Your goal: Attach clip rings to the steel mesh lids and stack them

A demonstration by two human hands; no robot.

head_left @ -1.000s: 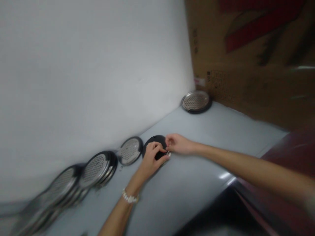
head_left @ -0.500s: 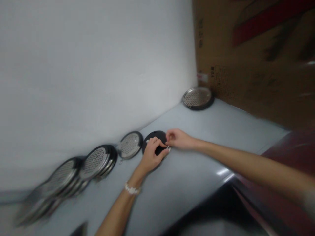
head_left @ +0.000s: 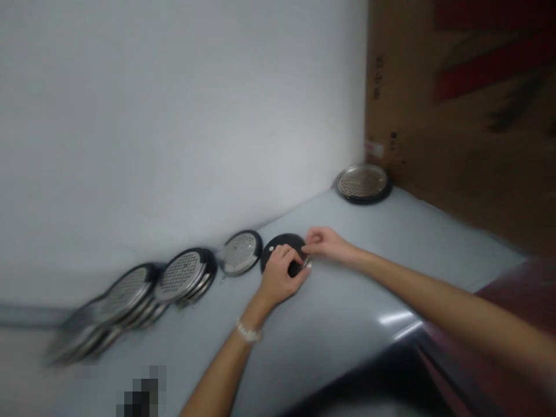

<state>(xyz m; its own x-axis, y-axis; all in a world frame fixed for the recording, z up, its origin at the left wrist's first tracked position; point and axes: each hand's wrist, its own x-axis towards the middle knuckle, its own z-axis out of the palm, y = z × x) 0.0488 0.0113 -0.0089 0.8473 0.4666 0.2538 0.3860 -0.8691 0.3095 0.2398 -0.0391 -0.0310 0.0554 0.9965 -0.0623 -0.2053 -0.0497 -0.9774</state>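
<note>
A round black disc-shaped case (head_left: 282,240) lies on the grey table, partly covered by my left hand (head_left: 284,272). The fingers of that hand curl over its top, and the thumb reaches its right edge, holding it. My right hand (head_left: 325,243) is closed in a pinch at the same edge, close to the left fingertips. A small shiny metal part (head_left: 307,262) shows between the hands; blur hides its shape and whatever the right fingertips hold. Left of the case lies a similar round case with a perforated metal face (head_left: 241,253).
Stacks of perforated round cases (head_left: 181,275) run along the white wall (head_left: 174,116) to the left. Another such case (head_left: 364,182) lies in the far corner by a large cardboard box (head_left: 408,174). The grey table (head_left: 347,307) has a dark thing below its front edge.
The whole view has shifted, so things appear farther right. Both hands stay at the black case, with little visible change in their hold.
</note>
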